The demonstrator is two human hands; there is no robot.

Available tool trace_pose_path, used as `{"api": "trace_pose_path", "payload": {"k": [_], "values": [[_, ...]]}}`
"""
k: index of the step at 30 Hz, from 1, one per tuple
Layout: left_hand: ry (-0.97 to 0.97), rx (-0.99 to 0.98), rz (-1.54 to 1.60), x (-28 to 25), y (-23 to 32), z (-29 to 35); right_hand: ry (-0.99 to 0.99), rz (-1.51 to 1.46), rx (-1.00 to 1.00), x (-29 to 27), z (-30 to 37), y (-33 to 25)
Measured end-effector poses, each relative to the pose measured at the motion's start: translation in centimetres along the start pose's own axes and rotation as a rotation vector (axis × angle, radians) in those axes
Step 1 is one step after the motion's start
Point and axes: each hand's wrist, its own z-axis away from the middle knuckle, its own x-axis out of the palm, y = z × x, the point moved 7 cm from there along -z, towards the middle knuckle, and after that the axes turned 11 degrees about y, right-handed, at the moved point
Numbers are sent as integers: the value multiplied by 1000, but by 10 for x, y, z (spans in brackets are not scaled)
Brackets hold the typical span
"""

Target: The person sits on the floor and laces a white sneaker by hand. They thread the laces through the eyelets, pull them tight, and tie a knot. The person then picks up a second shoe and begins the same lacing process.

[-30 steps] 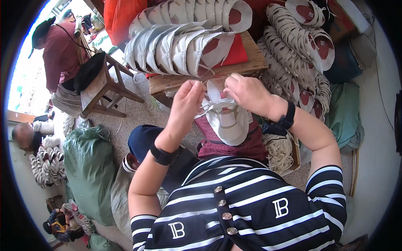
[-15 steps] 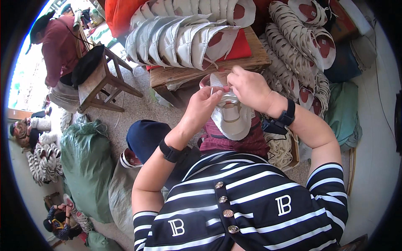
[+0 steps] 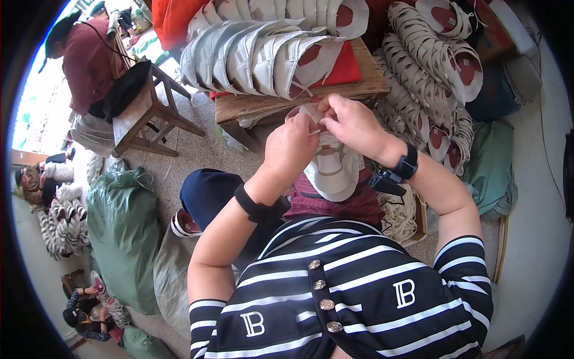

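Note:
A white shoe upper (image 3: pixel 333 184) rests on the maroon cloth (image 3: pixel 359 206) over my lap, its toe end toward me. Both hands are at the tongue and eyelets of its far end. With fingers curled in a pinch, my left hand (image 3: pixel 288 143) grips a thin white shoelace (image 3: pixel 316 132), of which a short piece shows beside the fingertips. My right hand (image 3: pixel 357 127) is bent over the opposite side, thumb and forefinger closed near the same lace; its fingertips partly hide what they hold.
Nested shoe uppers (image 3: pixel 251 57) lie on a wooden bench (image 3: pixel 239 110) ahead. More stacked uppers (image 3: pixel 412 78) stand to the right, above a box of white laces (image 3: pixel 402 215). A green sack (image 3: pixel 122 233) and a wooden chair (image 3: pixel 134 122) are at left; other people sit beyond.
My left hand has turned and moved slightly right, its knuckles now covering more of the upper's far end. The right fingers have shifted a little at the eyelets.

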Motion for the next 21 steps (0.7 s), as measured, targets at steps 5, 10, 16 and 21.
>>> {"api": "trace_pose_path", "payload": {"k": [5,10,16,21], "values": [[99,75,154,-19,-9,4,4,128,-395,-5,10,-31],[24,-351,902,0,-51,22,3,-31,-555,-4,9,-55],[188,53,597,-24,-13,30,-23,-391,-1098,-27,68,-195],[249,163,369,-37,5,35,-220,-514,-956,-4,63,-177]]}}
